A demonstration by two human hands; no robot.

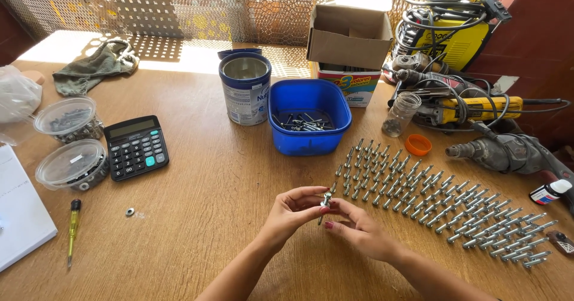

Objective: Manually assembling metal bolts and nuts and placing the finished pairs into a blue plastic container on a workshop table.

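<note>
Bare forearms, no sleeves; left hand (291,214) nails painted dark red.

Light: bright daylight reaches you through the mesh screen (251,2) far beyond your hands.
Glare: the table (197,175) edge under that screen is blown out white.
Shadows: a dotted mesh pattern falls there; your hands cast soft, short shadows.
Focus: sharp around your hands.
Distortion: wide-angle bending toward the frame's edges.
</note>
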